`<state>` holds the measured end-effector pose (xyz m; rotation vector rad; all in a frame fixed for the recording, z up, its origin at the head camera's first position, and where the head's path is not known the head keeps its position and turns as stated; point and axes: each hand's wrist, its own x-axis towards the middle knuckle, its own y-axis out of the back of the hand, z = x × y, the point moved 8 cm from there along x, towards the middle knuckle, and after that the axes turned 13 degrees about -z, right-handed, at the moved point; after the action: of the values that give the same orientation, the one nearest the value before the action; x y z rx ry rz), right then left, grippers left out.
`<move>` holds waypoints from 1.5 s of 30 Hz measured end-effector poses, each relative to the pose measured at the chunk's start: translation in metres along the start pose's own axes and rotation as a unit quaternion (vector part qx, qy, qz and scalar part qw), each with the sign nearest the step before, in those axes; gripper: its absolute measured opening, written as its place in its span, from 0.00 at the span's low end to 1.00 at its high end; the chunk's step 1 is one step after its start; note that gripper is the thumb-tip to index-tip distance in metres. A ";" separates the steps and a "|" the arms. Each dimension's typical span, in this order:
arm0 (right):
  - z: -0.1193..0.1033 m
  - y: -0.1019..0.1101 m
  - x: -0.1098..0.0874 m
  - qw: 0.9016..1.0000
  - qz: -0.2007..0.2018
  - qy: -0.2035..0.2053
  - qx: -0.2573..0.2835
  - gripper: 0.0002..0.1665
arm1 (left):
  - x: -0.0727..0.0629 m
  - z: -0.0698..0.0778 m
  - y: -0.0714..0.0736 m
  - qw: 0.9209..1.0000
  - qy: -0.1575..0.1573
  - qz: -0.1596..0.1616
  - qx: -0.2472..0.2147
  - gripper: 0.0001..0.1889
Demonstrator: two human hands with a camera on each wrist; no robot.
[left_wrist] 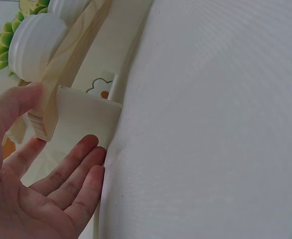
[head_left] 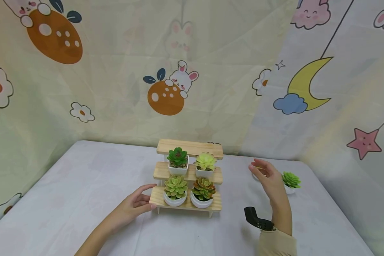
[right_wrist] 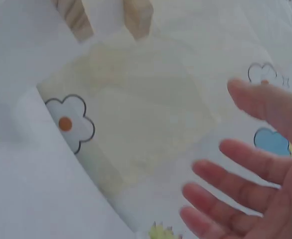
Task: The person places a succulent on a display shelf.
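Note:
A three-step wooden plant stand (head_left: 188, 147) stands on the table. On its middle step are a dark green succulent (head_left: 177, 156) and a pale yellow-green one (head_left: 205, 161), both in square white pots. The lowest step bears a light green succulent (head_left: 175, 186) and a reddish-green one (head_left: 203, 189) in round white pots. My left hand (head_left: 131, 207) pinches the left end of the lowest step between thumb and index finger; the other fingers (left_wrist: 81, 164) spread loosely below. Nothing is in my right hand (head_left: 270, 179), raised with relaxed fingers near a bright green succulent (head_left: 291, 180).
The white-covered table (head_left: 83, 185) meets a printed cloth backdrop (head_left: 115, 89) at the back and sides. A small white thing (head_left: 255, 176) is mostly hidden behind the right hand. A black strap device (head_left: 259, 221) sits on the right wrist.

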<state>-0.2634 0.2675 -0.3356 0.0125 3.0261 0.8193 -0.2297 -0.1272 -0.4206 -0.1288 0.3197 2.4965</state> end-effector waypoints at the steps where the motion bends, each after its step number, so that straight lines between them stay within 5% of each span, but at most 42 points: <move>1: 0.006 0.004 -0.001 1.000 0.015 -0.018 0.007 0.34 | 0.000 0.000 0.000 1.000 0.000 0.000 0.000 0.35; 5: 0.026 0.013 -0.003 0.995 0.053 -0.075 0.033 0.40 | 0.000 -0.001 0.001 1.000 -0.001 0.001 0.002 0.35; 16: 0.068 0.014 0.002 0.984 0.088 -0.140 0.062 0.51 | 0.000 -0.001 0.000 1.000 -0.003 -0.001 0.000 0.35; 27: 0.093 0.003 0.013 0.976 0.064 -0.159 0.136 0.56 | 0.000 0.000 0.000 1.000 -0.004 -0.003 -0.004 0.35; 35: 0.100 0.001 0.012 0.966 0.090 -0.155 0.186 0.57 | 0.001 -0.004 0.000 1.000 0.005 0.000 0.006 0.35; 45: 0.108 0.005 0.015 0.965 0.105 -0.149 0.187 0.52 | 0.000 0.001 0.000 1.000 -0.004 -0.005 0.008 0.35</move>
<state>-0.2773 0.3267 -0.4262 0.4229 2.8646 0.2100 -0.2296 -0.1268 -0.4197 -0.1123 0.3350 2.4841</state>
